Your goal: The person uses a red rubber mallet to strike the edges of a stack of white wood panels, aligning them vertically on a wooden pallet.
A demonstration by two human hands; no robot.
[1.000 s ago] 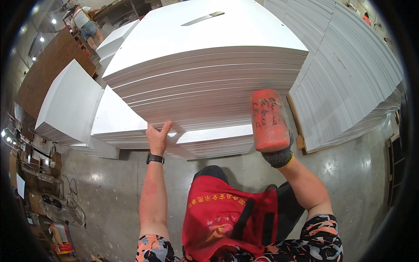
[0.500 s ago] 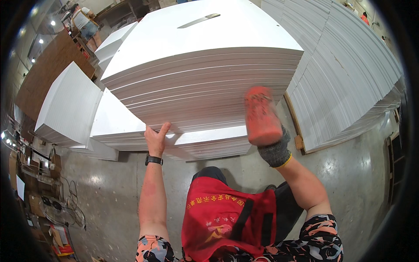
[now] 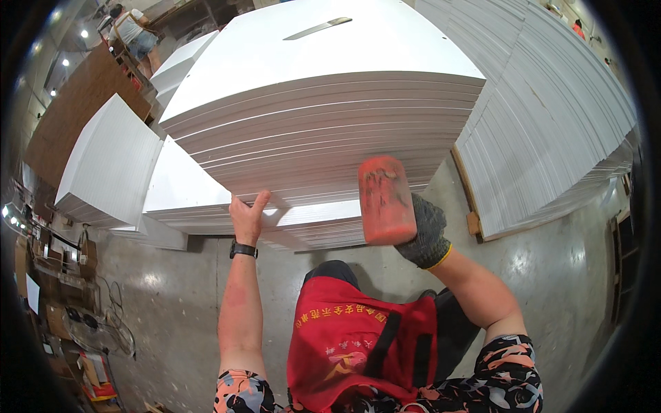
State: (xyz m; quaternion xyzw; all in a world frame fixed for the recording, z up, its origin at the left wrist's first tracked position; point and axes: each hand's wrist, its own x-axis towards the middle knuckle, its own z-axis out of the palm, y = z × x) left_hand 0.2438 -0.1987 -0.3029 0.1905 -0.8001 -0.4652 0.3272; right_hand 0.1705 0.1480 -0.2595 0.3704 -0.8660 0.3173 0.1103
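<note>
A tall stack of white panels (image 3: 323, 117) stands in front of me, on top of a lower stack of white panels (image 3: 323, 234). My bare left hand (image 3: 246, 217) rests against the tall stack's lower left corner, thumb stretched out along the front edges; its other fingers are mostly hidden. In a dark grey glove, my right hand (image 3: 428, 234) is closed around a red mallet (image 3: 387, 201). Its scuffed head is slightly blurred and held in front of the panel edges; I cannot tell whether it touches them. The glove and head hide the handle.
A flat metal blade (image 3: 318, 29) lies on the tall stack. Large white panel stacks (image 3: 544, 131) stand on a wooden pallet (image 3: 463, 182) at the right. More panels (image 3: 110, 165) stand at the left. A fan (image 3: 100, 334) is lower left; a person (image 3: 134, 38) stands far left.
My right hand and the mallet have moved left and a little down, toward the middle of the stack's front. My left hand keeps its place at the corner.
</note>
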